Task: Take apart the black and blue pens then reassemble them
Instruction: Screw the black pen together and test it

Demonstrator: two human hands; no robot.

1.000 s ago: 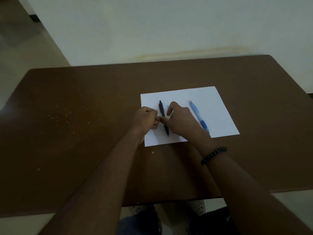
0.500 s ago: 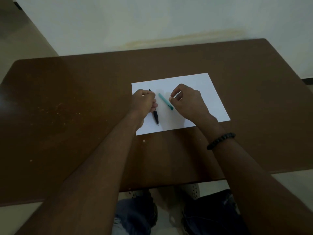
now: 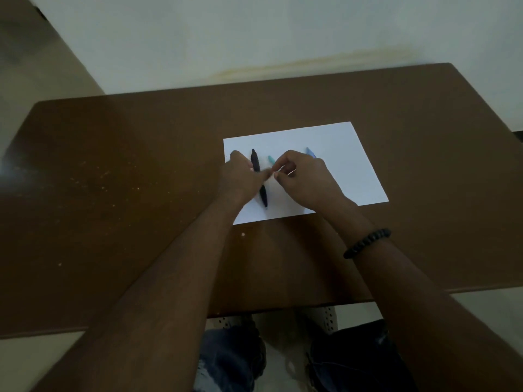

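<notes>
The slim, light, stiff black plastic pen (image 3: 259,176) lies under the left hand (image 3: 240,176), whose grip I cannot tell, while the right hand (image 3: 300,176) pinches something tiny just beside; best held mid-barrel.

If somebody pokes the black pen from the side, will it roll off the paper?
Probably a little. The black pen looks slim and rounded, lying flat on the smooth white paper, so a sideways poke would likely roll it. It seems light and stiff, not floppy. Right now the left hand lies across its middle, which probably blocks it.
</notes>
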